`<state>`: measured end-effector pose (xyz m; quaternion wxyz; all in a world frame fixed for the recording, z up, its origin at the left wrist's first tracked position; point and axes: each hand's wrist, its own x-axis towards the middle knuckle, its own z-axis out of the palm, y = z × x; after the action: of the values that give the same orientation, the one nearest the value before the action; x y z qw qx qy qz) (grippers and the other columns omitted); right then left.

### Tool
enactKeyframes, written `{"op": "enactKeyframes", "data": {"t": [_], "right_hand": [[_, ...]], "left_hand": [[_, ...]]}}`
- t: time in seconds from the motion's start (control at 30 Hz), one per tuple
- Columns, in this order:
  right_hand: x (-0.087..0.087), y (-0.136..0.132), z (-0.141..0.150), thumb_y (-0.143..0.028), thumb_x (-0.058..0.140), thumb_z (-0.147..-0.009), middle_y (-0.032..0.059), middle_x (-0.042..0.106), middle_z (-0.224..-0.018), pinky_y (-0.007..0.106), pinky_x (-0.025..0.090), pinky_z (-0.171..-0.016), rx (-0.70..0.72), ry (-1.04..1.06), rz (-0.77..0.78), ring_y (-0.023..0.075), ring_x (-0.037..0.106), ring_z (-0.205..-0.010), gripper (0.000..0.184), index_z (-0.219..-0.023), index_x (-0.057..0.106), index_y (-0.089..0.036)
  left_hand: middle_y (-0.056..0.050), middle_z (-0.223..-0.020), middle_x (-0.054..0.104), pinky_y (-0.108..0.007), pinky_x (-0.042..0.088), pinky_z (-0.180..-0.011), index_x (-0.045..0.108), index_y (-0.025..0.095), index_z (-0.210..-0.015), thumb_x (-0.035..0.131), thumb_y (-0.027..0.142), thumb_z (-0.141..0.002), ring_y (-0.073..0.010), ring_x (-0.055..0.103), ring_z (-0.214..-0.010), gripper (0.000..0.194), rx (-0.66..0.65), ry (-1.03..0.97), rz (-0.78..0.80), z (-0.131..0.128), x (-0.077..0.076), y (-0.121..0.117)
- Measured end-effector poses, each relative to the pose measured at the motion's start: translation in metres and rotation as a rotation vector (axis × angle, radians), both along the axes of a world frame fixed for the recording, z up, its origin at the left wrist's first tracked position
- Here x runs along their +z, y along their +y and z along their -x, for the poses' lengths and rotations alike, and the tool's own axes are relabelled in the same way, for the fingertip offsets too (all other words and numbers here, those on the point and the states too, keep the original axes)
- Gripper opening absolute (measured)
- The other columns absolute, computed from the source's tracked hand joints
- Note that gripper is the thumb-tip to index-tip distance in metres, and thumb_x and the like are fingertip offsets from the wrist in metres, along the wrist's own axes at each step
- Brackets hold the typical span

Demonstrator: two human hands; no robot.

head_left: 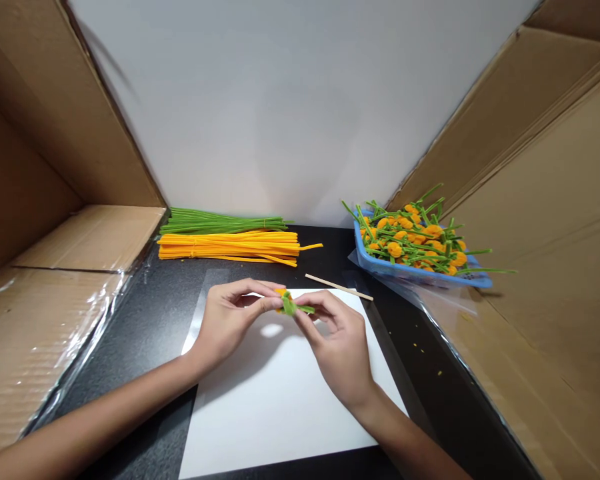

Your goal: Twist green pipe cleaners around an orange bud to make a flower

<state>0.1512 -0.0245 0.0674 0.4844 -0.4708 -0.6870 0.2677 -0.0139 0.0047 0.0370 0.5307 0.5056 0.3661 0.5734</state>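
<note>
**Pinch lightly at both ends and turn the green with small moves**

You hold a small orange-and-green fuzzy piece [287, 305] between both hands, over the far edge of the white sheet [280, 413] on the black tabletop [130, 327]; it seems lifted clear of the paper. Your left hand [230, 320] grips its orange side between thumb and fingertips. Your right hand [341, 343] pinches the green part at its right, thumb against forefinger; what the other right fingers do is hard to tell.

To work this well, let the left pinch be the anchor: firm enough that the orange part does not spin, gentle enough not to flatten the pile. Guide the green with the right fingertips in short, even bends, drawn snug at the join, since a hard tug could probably kink it or pull the shape askew. Low over the sheet, a slip would likely cost little.

Mind your elbow room. The green bundle [220, 221] and orange bundle [230, 247] lie along the tabletop's far edge, towards its left corner. A thin stick [339, 287] slants by the sheet's far right corner, and the blue basket [359, 247] of similar pieces [415, 233] sits at the tabletop's far right corner.
</note>
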Motion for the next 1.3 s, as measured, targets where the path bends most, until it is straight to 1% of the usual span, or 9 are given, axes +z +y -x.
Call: {"op": "enactKeyframes", "data": {"t": [0.1, 0.27, 0.4, 0.53, 0.67, 0.8, 0.97, 1.17, 1.3], "right_hand": [[-0.006, 0.001, 0.001, -0.021, 0.068, -0.087, 0.0035, 0.071, -0.080, 0.024, 0.051, -0.062, -0.026, 0.095, 0.093, 0.0142, 0.066, -0.072, 0.005, -0.087, 0.072, -0.018], [-0.006, 0.001, 0.001, -0.013, 0.067, -0.085, 0.0027, 0.068, -0.077, 0.024, 0.047, -0.062, -0.068, -0.051, -0.113, 0.0120, 0.060, -0.067, 0.011, -0.090, 0.076, -0.018], [-0.004, -0.001, 0.000, -0.010, 0.066, -0.084, 0.0015, 0.063, -0.071, 0.024, 0.045, -0.058, -0.086, -0.093, -0.176, 0.0105, 0.054, -0.061, 0.014, -0.093, 0.075, -0.016], [-0.004, -0.001, -0.002, -0.009, 0.065, -0.085, 0.0019, 0.062, -0.073, 0.023, 0.044, -0.057, -0.043, -0.135, -0.168, 0.0102, 0.054, -0.063, 0.015, -0.094, 0.075, -0.016], [-0.006, 0.001, -0.004, -0.009, 0.059, -0.089, 0.0027, 0.061, -0.077, 0.024, 0.047, -0.061, 0.045, -0.187, -0.193, 0.0117, 0.056, -0.069, 0.023, -0.104, 0.074, -0.018], [-0.007, 0.003, -0.007, -0.006, 0.052, -0.091, 0.0050, 0.060, -0.082, 0.028, 0.049, -0.067, 0.112, -0.295, -0.281, 0.0153, 0.058, -0.077, 0.034, -0.116, 0.069, -0.020], [-0.005, 0.000, -0.007, -0.005, 0.052, -0.090, 0.0063, 0.062, -0.083, 0.030, 0.050, -0.068, 0.104, -0.322, -0.348, 0.0164, 0.058, -0.078, 0.035, -0.117, 0.068, -0.020], [-0.006, -0.002, -0.004, -0.003, 0.054, -0.089, 0.0066, 0.062, -0.083, 0.029, 0.051, -0.067, 0.095, -0.301, -0.394, 0.0160, 0.059, -0.077, 0.035, -0.118, 0.067, -0.017], [0.000, -0.001, -0.003, -0.006, 0.058, -0.089, 0.0052, 0.064, -0.083, 0.027, 0.051, -0.066, 0.102, -0.219, -0.274, 0.0143, 0.060, -0.075, 0.028, -0.110, 0.071, -0.019]], "left_hand": [[-0.005, -0.092, 0.076, -0.022, 0.056, -0.078, 0.076, 0.019, -0.076, 0.080, 0.028, -0.074, -0.0160, 0.070, -0.087, 0.010, 0.037, -0.035, 0.079, -0.002, -0.003, -0.001], [-0.005, -0.099, 0.075, -0.025, 0.055, -0.083, 0.076, 0.020, -0.092, 0.078, 0.034, -0.076, -0.0165, 0.069, -0.091, 0.022, -0.030, -0.111, 0.193, -0.007, -0.008, -0.005], [-0.006, -0.101, 0.075, -0.026, 0.055, -0.086, 0.077, 0.020, -0.093, 0.081, 0.032, -0.073, -0.0186, 0.069, -0.095, 0.024, -0.044, -0.065, 0.164, -0.008, -0.002, -0.008], [-0.007, -0.098, 0.076, -0.027, 0.056, -0.083, 0.077, 0.018, -0.092, 0.079, 0.033, -0.074, -0.0192, 0.070, -0.091, 0.024, -0.022, -0.038, 0.180, -0.007, 0.001, -0.007], [-0.007, -0.102, 0.075, -0.028, 0.056, -0.084, 0.071, 0.018, -0.108, 0.078, 0.032, -0.076, -0.0194, 0.071, -0.093, 0.036, 0.011, -0.112, 0.189, -0.008, -0.004, -0.004], [-0.007, -0.102, 0.074, -0.027, 0.058, -0.082, 0.072, 0.018, -0.099, 0.074, 0.031, -0.080, -0.0185, 0.070, -0.092, 0.024, 0.083, -0.020, 0.089, -0.010, -0.006, -0.008], [-0.007, -0.110, 0.073, -0.030, 0.057, -0.091, 0.076, 0.019, -0.096, 0.069, 0.027, -0.084, -0.0199, 0.069, -0.100, 0.016, 0.159, 0.099, -0.099, -0.010, -0.004, -0.015], [-0.005, -0.106, 0.075, -0.027, 0.058, -0.087, 0.076, 0.020, -0.098, 0.074, 0.030, -0.081, -0.0178, 0.072, -0.092, 0.020, 0.104, 0.057, -0.005, -0.010, -0.002, -0.013], [-0.007, -0.105, 0.075, -0.029, 0.057, -0.089, 0.077, 0.018, -0.096, 0.074, 0.031, -0.080, -0.0195, 0.072, -0.094, 0.021, 0.061, 0.030, 0.047, -0.009, 0.001, -0.011]]}}
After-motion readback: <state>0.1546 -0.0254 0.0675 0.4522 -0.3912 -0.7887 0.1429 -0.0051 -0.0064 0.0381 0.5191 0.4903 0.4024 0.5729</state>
